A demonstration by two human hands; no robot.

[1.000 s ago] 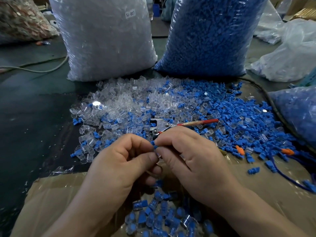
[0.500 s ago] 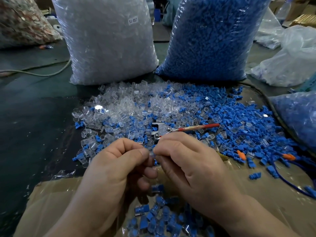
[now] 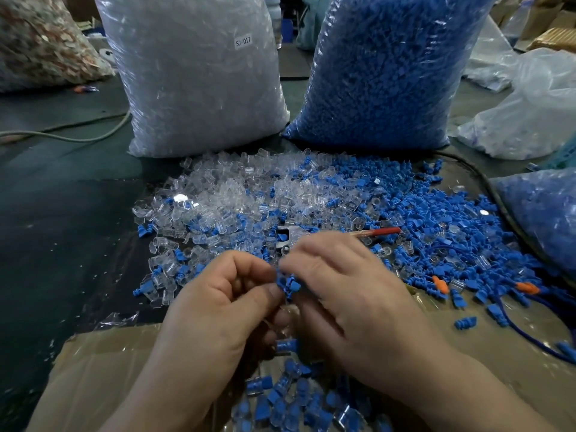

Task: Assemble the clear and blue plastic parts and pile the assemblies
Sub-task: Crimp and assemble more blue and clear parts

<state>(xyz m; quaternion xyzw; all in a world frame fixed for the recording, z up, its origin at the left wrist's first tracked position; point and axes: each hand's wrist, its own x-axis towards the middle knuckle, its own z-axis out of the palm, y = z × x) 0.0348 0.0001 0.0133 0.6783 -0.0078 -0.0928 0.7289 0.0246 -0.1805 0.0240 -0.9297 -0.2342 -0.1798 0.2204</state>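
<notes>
Pinches blue part [image 3: 288, 285] at left hand [image 3: 218, 307] fingertips, just above pile of assemblies [image 3: 280, 400]. Right hand [image 3: 358, 300] blurred beside it, grip impossible to tell. Risks slipping from so slight a pinch, landing unfinished among finished ones.
</notes>
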